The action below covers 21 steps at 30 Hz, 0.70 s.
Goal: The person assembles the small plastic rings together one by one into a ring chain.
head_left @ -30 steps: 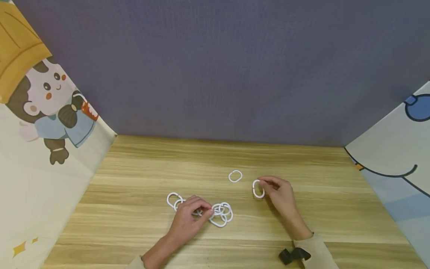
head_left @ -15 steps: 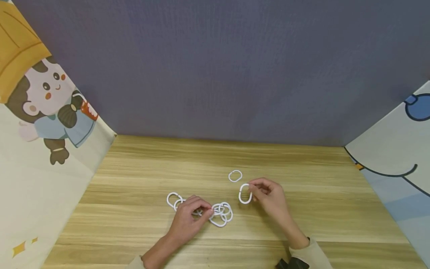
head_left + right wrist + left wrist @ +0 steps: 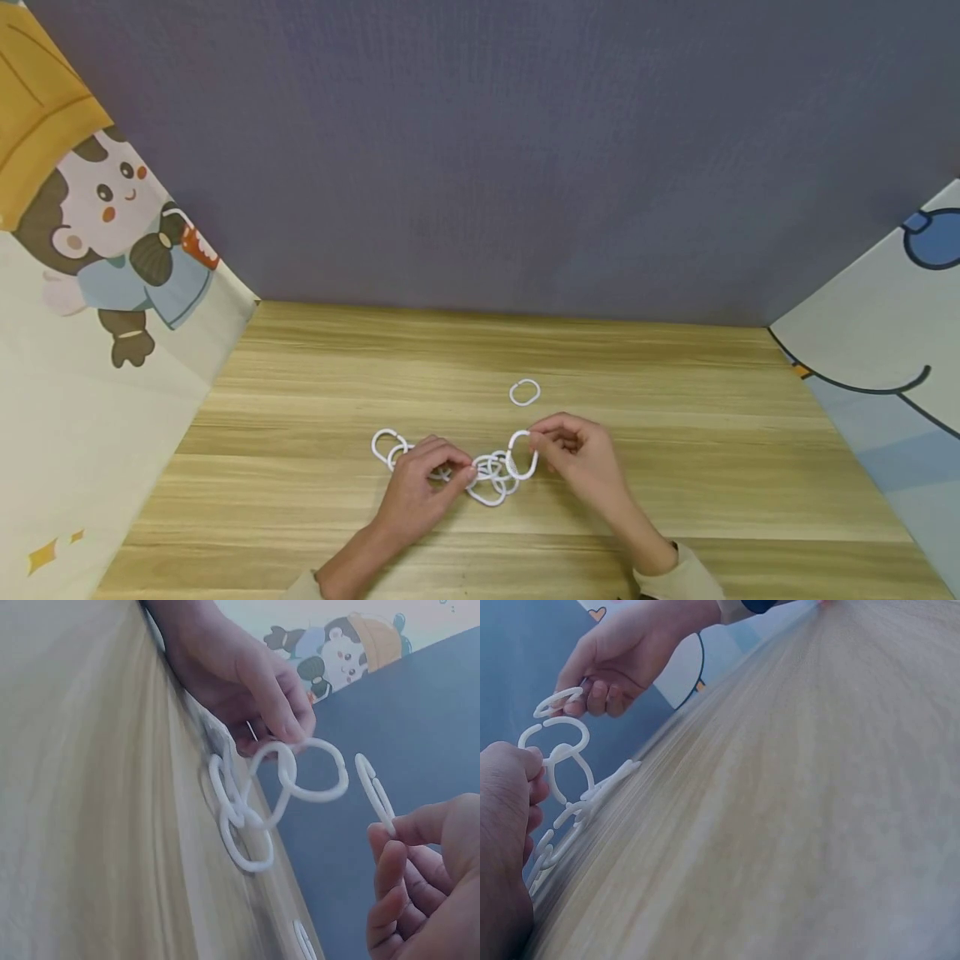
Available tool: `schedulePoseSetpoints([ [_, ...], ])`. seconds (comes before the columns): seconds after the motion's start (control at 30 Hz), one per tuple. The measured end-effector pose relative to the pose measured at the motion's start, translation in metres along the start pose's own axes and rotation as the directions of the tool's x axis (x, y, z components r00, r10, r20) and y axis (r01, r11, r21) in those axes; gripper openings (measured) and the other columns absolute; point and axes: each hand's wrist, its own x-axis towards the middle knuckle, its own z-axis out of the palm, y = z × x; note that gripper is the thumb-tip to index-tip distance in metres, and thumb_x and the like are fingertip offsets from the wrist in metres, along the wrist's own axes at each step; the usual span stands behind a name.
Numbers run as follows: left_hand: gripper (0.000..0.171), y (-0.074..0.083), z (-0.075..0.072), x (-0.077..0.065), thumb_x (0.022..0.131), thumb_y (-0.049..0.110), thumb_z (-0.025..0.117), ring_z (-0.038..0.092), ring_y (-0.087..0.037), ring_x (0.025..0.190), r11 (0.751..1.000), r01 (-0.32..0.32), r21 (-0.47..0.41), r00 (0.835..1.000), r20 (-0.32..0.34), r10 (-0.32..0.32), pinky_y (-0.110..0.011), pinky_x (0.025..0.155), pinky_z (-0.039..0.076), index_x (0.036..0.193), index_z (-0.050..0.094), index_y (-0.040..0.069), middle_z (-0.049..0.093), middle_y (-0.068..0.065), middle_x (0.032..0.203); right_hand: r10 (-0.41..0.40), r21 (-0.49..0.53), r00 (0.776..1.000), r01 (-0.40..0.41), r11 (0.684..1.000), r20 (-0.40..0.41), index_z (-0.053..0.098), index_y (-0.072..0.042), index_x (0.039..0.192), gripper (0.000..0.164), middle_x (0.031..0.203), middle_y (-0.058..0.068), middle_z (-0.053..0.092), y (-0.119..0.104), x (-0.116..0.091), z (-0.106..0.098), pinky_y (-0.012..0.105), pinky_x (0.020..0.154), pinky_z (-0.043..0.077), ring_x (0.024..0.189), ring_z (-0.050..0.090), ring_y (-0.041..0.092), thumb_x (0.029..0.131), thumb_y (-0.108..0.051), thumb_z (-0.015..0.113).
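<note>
Between thumb and index finger, my left hand [image 3: 426, 483] pinches an oval white ring at the end of a chain of linked white plastic rings [image 3: 319, 793]. The gap in that ring shows in the right wrist view. More of the chain [image 3: 386, 442] lies on the table, partly hidden under the left hand. My right hand [image 3: 588, 462] pinches a single white split ring [image 3: 513, 446] by its edge. In the right wrist view this single ring [image 3: 373, 787] is close to the held chain ring but apart from it.
One loose white ring [image 3: 525, 392] lies on the wooden table [image 3: 337, 358], beyond the hands. A dark grey panel [image 3: 480, 167] stands at the back. Printed panels with cartoon figures [image 3: 112, 192] flank the table on both sides.
My right hand has moved left and slightly nearer, bringing its single ring from the right side up to the chain. The left hand and the loose ring have stayed in place.
</note>
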Motion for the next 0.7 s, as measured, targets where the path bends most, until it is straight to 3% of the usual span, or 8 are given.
schedulePoseSetpoints([
  [0.17,0.01,0.0,-0.001,0.0,0.09,0.006,0.089,0.07,-0.011,0.085,1.0,0.006,-0.004,1.0,0.004,-0.006,-0.03,0.077,0.061,0.096,0.082,0.011,0.079,0.004,0.091,-0.032,0.002,0.999,0.032,0.999,0.019,0.08,0.002,0.098,0.006,0.083,0.012,0.076,0.002,-0.004,0.006,0.02,0.056,0.051,0.062,0.06,0.008,0.094,0.001,0.084],
  [0.47,0.006,-0.001,-0.001,0.0,0.093,0.011,0.087,0.07,-0.011,0.084,1.0,-0.013,-0.009,1.0,0.011,0.013,-0.03,0.077,0.06,0.096,0.081,0.009,0.079,0.005,0.092,0.044,0.008,0.998,-0.044,0.999,0.041,0.079,0.003,0.096,0.007,0.083,0.012,0.076,0.001,-0.007,0.012,0.019,0.06,0.049,0.066,0.06,0.008,0.091,0.004,0.083],
  [0.7,0.011,-0.001,-0.001,0.001,0.09,0.006,0.088,0.07,-0.011,0.084,1.0,-0.022,-0.008,1.0,0.02,0.022,-0.03,0.077,0.059,0.097,0.082,0.011,0.079,0.006,0.092,0.013,-0.041,0.998,-0.01,0.999,0.062,0.08,0.001,0.094,0.005,0.082,0.007,0.077,0.004,-0.007,0.015,0.019,0.061,0.051,0.067,0.062,0.006,0.091,0.004,0.084],
])
